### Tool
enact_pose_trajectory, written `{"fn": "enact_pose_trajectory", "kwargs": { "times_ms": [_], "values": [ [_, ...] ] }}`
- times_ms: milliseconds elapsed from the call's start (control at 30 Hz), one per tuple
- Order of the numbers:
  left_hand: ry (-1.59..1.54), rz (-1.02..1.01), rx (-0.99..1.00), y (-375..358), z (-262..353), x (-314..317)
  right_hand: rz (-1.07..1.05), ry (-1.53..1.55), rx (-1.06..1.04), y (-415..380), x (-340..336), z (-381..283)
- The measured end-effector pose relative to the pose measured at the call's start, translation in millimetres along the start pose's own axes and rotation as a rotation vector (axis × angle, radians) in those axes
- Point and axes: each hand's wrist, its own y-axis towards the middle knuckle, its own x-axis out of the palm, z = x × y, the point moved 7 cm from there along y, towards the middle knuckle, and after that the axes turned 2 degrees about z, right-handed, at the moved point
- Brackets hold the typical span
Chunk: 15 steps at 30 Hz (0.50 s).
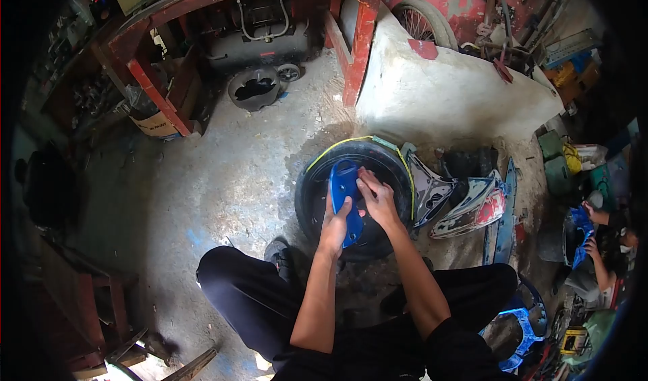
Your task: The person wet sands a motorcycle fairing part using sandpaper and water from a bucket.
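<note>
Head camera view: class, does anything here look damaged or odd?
Yes. Right of the round black tub, a curved white-and-red panel, apparently plastic, looks worn: its colour is blotchy, perhaps scraped. The elongated glossy blue panel held over the tub shows no obvious damage.

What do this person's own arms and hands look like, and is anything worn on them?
Black sleeves end near the elbows, leaving both forearms bare. The left hand and right hand wear no gloves, and no watch or bracelet shows.
</note>
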Motion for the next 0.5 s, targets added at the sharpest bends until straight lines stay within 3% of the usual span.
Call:
{"fn": "enact_pose_trajectory", "kwargs": {
  "times_ms": [67,133,200,267,367,400,500],
  "values": [
    [-0.180,-0.052,-0.077,8.3,-23.2,-10.5,-0.152,-0.048,-0.260,-20.8,4.7,-39.7],
    [-0.149,-0.041,-0.077,-5.1,-12.6,-6.3,-0.211,0.029,-0.259,-31.3,8.9,-47.2],
    [-0.026,-0.089,-0.061,-7.7,-14.3,-6.1,-0.010,-0.023,-0.150,-29.1,0.8,-32.6],
    [-0.034,-0.086,0.000,-7.2,-16.8,-7.5,0.029,0.006,-0.158,-30.2,-2.6,-27.2],
    [-0.198,-0.132,0.015,-2.1,-24.1,-13.9,-0.105,-0.048,-0.410,-44.2,-4.9,-50.2],
    [-0.203,-0.129,0.010,2.2,-27.6,-16.1,-0.110,-0.051,-0.405,-46.7,-3.4,-48.1],
    [0.029,-0.153,0.061,8.5,-28.8,-13.6,0.036,0.293,-0.026,-46.4,-5.5,-26.1]
  ]
}}
